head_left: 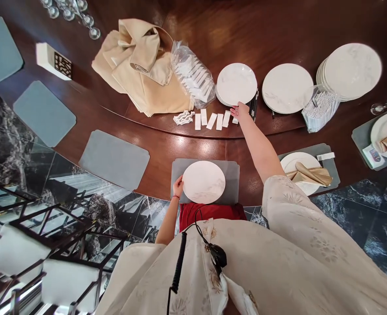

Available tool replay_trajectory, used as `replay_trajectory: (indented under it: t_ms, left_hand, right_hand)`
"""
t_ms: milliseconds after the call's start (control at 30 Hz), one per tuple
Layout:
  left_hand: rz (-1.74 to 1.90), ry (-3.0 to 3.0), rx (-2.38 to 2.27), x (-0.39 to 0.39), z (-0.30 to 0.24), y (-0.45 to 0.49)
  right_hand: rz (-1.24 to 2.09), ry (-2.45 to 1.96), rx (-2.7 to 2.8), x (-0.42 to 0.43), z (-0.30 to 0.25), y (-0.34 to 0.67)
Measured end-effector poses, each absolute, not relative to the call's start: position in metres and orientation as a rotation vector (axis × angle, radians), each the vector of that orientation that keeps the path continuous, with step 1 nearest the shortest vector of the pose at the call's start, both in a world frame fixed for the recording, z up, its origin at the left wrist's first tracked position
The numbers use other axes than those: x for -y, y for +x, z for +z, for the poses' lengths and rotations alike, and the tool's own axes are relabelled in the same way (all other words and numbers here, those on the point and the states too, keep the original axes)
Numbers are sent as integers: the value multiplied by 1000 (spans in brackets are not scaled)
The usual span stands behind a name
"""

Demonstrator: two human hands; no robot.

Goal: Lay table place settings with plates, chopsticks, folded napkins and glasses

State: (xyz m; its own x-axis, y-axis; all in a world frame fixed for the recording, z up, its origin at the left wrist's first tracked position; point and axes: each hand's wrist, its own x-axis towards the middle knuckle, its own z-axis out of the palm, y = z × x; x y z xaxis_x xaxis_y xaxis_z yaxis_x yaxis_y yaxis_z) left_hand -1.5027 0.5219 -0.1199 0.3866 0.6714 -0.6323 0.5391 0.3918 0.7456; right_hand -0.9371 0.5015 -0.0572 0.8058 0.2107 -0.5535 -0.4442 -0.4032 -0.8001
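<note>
Well, in the head view, the left hand (178, 186) sits just left of a marble-patterned plate (203, 182) on a grey placemat (232, 175), fingers clenched on its rim. The right hand (239, 111) stretches across the surface (193, 148), fingers released, at a small plate stack (236, 83), beside black utensils (253, 105).

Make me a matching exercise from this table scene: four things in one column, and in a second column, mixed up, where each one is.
Things
1. Left hand
2. Right hand
3. Folded beige napkin
4. Clear plastic bag

Places
A. Lying on a white plate
B. Beside a heap of beige cloth
C. At the edge of a marble-patterned plate on a grey mat
D. At the front edge of a small plate stack

Pairs: 1-C, 2-D, 3-A, 4-B
</note>
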Motion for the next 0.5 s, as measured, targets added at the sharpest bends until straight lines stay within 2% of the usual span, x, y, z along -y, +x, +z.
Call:
replay_trajectory:
  t_ms: [200, 367, 500]
  left_hand:
    - [138, 1267, -1378, -529, -120, -1491]
    - [460, 1441, -1488, -539, -99, -1460]
    - [497, 1418, -1116, -531, -81, -1423]
  right_hand:
    - [576, -1801, 64, -433, -34, -984]
    - [799, -1797, 172, -356, -9, -1039]
    - [978, -1913, 409, -335, -12, -1072]
